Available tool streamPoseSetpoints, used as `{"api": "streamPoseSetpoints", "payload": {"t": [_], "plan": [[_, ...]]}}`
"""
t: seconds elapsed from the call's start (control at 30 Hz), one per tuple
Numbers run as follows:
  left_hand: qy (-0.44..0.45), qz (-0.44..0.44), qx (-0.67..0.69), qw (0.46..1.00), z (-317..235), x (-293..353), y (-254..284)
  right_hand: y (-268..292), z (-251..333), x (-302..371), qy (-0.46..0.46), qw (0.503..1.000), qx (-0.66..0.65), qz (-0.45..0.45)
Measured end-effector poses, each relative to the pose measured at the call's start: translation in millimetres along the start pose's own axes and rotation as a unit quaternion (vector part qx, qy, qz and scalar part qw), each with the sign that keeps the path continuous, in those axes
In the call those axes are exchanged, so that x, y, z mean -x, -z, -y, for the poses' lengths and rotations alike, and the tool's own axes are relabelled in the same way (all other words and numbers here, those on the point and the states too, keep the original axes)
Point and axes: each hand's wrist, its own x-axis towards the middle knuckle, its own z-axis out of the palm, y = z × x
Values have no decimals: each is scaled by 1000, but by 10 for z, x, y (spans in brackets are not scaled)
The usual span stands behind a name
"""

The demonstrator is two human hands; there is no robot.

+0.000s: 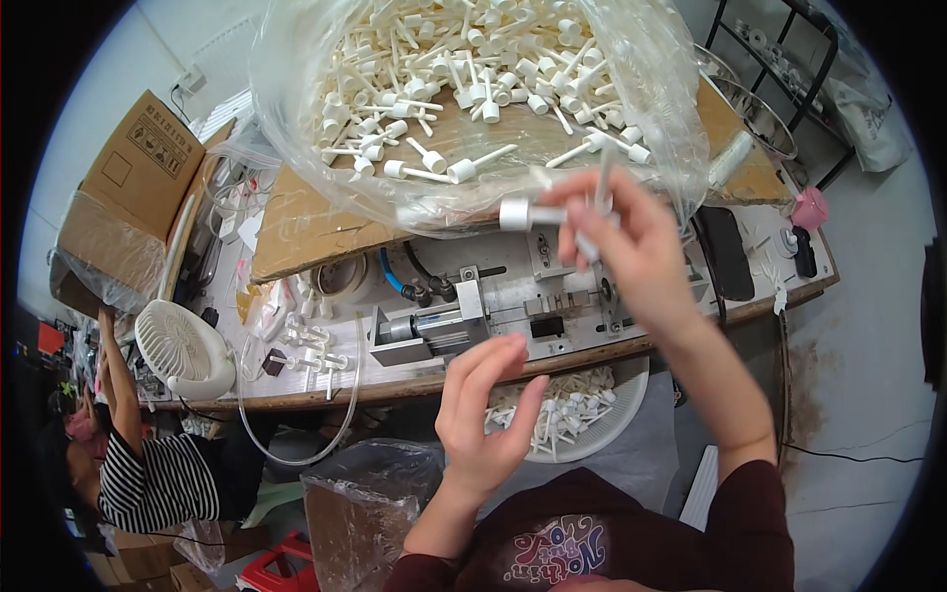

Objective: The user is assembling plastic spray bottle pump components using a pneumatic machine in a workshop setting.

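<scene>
In my right hand [631,237] are at least two white plastic caps with thin stems. One stemmed cap [515,214] sticks out to the left from the closed fingers; another points upward, smeared by motion. This hand is over the right part of a small metal pneumatic fixture [434,331]. My left hand [483,419] is raised in front of the fixture, thumb and fingers apart, holding nothing. Beyond both hands, a heap of similar stemmed caps [473,79] lies in a clear plastic bag [281,128] on a sheet of brown board [296,232].
Below the bench edge, a white basket [631,395] holds more stemmed caps. A white fan [182,350] and loose clear tubing [296,462] are at left, a dark phone [725,254] at right. Another person in a striped shirt [163,483] works far left, beside a cardboard box [138,178].
</scene>
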Motion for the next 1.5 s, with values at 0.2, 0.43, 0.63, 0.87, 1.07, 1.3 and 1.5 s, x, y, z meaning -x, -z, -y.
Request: {"api": "streamPoseSetpoints", "payload": {"t": [0.2,0.43,0.63,0.87,1.07,1.3,1.5], "plan": [[-50,-23,-119,991,-54,-159,-81,-187,-174,646,-45,990,-132,-20],[-55,120,-3,991,-53,-160,124,89,-227,856,-179,947,-265,40],[14,194,69,978,-221,-124,111,184,-261,933,-175,951,-251,-50],[14,127,-119,985,38,1,-86,109,-330,953,-10,982,-111,-151],[-66,152,-222,961,437,208,-402,268,-520,1077,0,979,-77,-186],[-18,177,-206,962,440,229,-374,194,-478,1087,3,983,-70,-170],[-64,173,-271,945,443,107,-400,192,-524,1107,-7,983,-59,-173]]}}
